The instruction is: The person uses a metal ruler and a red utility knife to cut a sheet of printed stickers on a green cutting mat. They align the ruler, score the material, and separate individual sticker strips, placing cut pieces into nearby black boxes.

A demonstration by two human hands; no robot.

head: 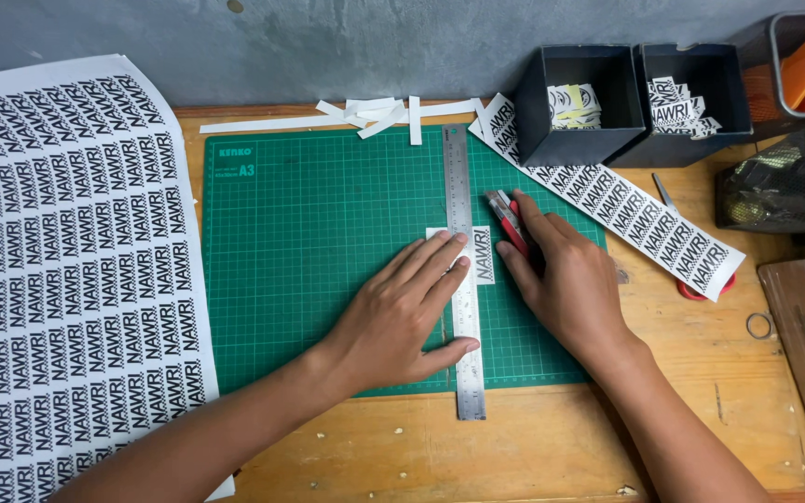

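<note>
My left hand point(401, 312) lies flat with spread fingers on a long steel ruler point(459, 177), pressing it onto a green cutting mat point(319, 224). Under the ruler sits a small white printed sticker piece point(484, 255), its right part showing. My right hand point(566, 275) grips a red utility knife point(507, 217), blade end pointing away from me, just right of the ruler and next to the sticker piece.
A large printed sticker sheet point(58, 270) covers the left side. A printed strip point(626, 205) lies right of the mat beside two dark boxes point(575, 102) holding cut stickers. White paper offcuts point(375, 114) lie along the mat's far edge. Red-handled scissors point(691, 284) and mesh baskets point(775, 186) sit at right.
</note>
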